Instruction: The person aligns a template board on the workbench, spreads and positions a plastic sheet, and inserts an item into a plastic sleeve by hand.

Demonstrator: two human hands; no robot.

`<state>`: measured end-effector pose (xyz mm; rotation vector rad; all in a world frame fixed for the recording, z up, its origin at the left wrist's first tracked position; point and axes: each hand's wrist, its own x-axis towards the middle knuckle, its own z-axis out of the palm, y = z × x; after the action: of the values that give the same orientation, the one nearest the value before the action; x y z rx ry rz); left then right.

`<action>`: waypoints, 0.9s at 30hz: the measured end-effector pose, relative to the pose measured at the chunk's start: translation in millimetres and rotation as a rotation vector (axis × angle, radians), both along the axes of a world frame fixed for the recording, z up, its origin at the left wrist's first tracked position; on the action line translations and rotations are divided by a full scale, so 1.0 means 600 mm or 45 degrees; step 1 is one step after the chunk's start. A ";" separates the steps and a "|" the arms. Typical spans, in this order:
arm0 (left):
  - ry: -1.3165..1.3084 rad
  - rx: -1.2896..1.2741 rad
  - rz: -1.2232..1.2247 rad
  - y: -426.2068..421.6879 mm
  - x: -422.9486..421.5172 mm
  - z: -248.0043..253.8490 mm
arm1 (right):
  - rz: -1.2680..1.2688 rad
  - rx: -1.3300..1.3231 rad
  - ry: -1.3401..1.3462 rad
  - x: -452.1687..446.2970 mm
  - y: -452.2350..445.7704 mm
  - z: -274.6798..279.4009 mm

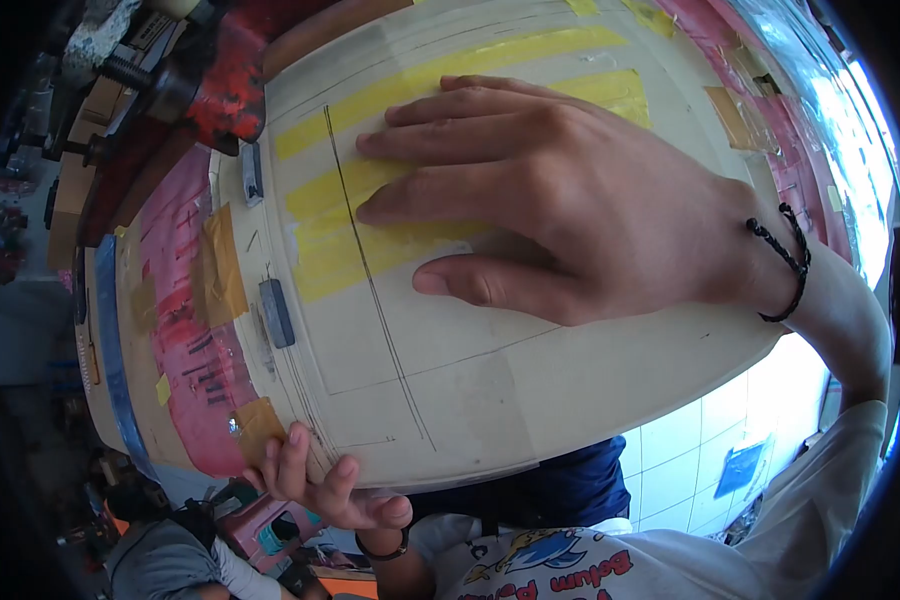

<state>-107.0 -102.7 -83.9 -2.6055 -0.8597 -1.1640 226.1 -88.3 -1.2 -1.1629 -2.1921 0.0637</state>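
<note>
On the cream, yellow-taped board (590, 400) the right hand (560, 190) lies flat, empty — left hand (338, 500) half-curled, grip unclear.

The right hand (555, 205) lies on the board (530, 385), left hand (325, 488) at its edge.

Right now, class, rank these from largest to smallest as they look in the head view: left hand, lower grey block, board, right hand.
1. Board
2. Right hand
3. Left hand
4. Lower grey block
Apparent sizes only; nearness may enlarge the right hand.
</note>
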 end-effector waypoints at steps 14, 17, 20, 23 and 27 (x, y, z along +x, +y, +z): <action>-0.102 -0.113 0.096 -0.013 0.010 -0.002 | -0.091 -0.074 -0.154 -0.001 -0.003 0.017; -0.104 -0.144 0.116 -0.017 0.014 0.003 | -0.109 -0.102 -0.185 -0.002 -0.003 0.019; -0.056 -0.185 0.154 -0.022 0.013 0.007 | -0.115 -0.139 -0.195 -0.003 -0.004 0.024; -0.075 -0.192 0.164 -0.024 0.018 0.007 | -0.119 -0.136 -0.229 -0.005 -0.005 0.028; -0.020 -0.176 0.161 -0.025 0.017 0.012 | -0.138 -0.147 -0.266 -0.005 -0.006 0.033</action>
<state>-96.8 -117.8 -76.9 -2.6061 -1.1285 -1.1307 223.0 -91.6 18.4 -1.4064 -2.3272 0.0239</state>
